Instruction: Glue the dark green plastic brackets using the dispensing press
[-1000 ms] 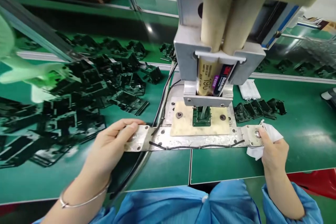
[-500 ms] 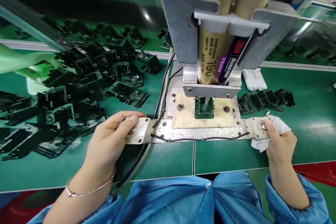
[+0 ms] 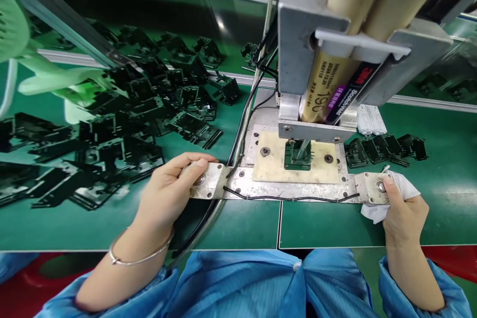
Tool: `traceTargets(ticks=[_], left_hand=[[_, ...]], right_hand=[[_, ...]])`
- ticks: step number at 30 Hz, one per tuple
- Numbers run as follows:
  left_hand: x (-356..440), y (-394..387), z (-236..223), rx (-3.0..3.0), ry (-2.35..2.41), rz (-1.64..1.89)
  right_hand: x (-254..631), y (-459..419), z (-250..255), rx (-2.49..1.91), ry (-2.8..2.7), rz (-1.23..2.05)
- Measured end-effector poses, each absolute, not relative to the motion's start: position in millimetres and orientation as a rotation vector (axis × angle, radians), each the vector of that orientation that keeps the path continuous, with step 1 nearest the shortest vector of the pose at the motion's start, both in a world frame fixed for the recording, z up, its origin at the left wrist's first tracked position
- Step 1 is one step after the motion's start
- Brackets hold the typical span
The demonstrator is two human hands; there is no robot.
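Observation:
My left hand (image 3: pixel 169 190) rests on the left end of a metal fixture bar (image 3: pixel 290 190), its thumb pressing a round button (image 3: pixel 200 179); the fingers are curled and hold nothing. My right hand (image 3: pixel 404 211) grips a white cloth (image 3: pixel 404 190) while its thumb presses the button (image 3: pixel 380 187) on the bar's right end. Between them a dark green plastic part (image 3: pixel 298 155) sits in a cream block (image 3: pixel 276 164) under a glue dispenser holding a twin cartridge (image 3: pixel 335 99).
A large heap of black plastic parts (image 3: pixel 122 114) covers the green table on the left. A short row of similar parts (image 3: pixel 383 148) and a white packet (image 3: pixel 368 119) lie right of the machine. Black cables (image 3: pixel 238 134) run down past the bar's left end.
Both hands keep their thumbs on the buttons. The view has shifted, so the machine and bar now sit further right and closer in the picture.

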State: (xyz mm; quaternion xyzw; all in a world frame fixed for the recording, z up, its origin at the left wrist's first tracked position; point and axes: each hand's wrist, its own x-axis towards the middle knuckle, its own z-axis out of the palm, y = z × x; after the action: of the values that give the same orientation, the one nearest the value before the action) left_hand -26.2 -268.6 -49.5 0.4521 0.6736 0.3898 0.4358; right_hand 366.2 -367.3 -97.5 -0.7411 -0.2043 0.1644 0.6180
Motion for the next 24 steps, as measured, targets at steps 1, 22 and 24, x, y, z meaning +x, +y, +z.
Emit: traceTargets(ticks=[1, 22, 24], left_hand=[[-25.5, -268.7, -48.3, 1.131, 1.675, 0.969], [-35.1, -268.9, -41.7, 1.422, 1.803, 0.739], [-34.1, -267.4, -29.9, 1.565, 1.88, 0.699]], right_hand=[[366.4, -367.6, -97.7, -1.714, -0.449, 0.384], [370.7, -367.8, -101.4, -1.848, -0.368, 0.419], [369.9, -368.2, -101.2, -1.839, -0.378, 0.421]])
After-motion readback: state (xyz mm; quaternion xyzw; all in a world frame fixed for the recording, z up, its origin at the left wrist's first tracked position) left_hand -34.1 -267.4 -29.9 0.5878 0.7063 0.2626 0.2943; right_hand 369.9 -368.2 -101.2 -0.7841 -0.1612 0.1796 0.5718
